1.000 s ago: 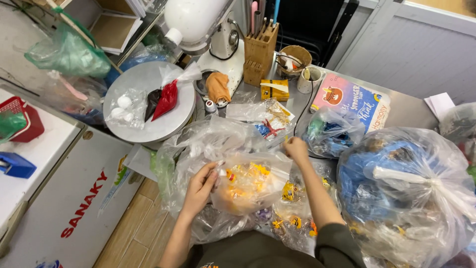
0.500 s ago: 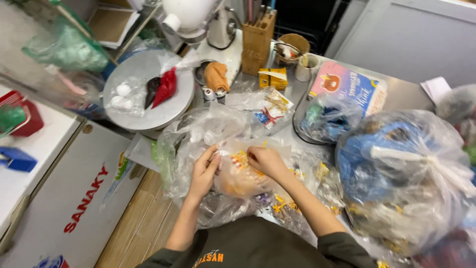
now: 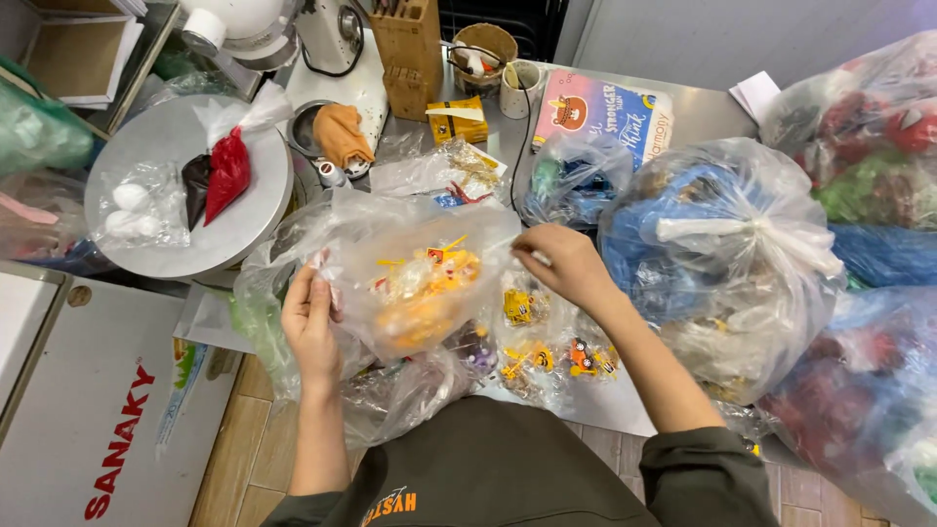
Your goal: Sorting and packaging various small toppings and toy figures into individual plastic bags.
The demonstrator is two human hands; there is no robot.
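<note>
A clear plastic bag [image 3: 420, 283] full of small yellow and orange toys is stretched between both my hands over the counter. My left hand [image 3: 310, 322] grips its left edge. My right hand [image 3: 561, 265] pinches its right edge and pulls it sideways. Under the bag lie more clear packets of small yellow figures [image 3: 532, 351]. A larger crumpled clear bag [image 3: 283, 293] spreads beneath and to the left of it.
A big tied bag of blue items [image 3: 722, 254] sits to the right, with more full bags [image 3: 869, 146] beyond. A round turntable [image 3: 234, 229] holds red and dark piping bags at left. A knife block [image 3: 405, 49], stand mixer [image 3: 322, 34] and book [image 3: 605, 112] stand behind.
My right hand came in from the far side to the bag's right edge, then both hands drew apart, stretching the toy bag open and lifting it.
</note>
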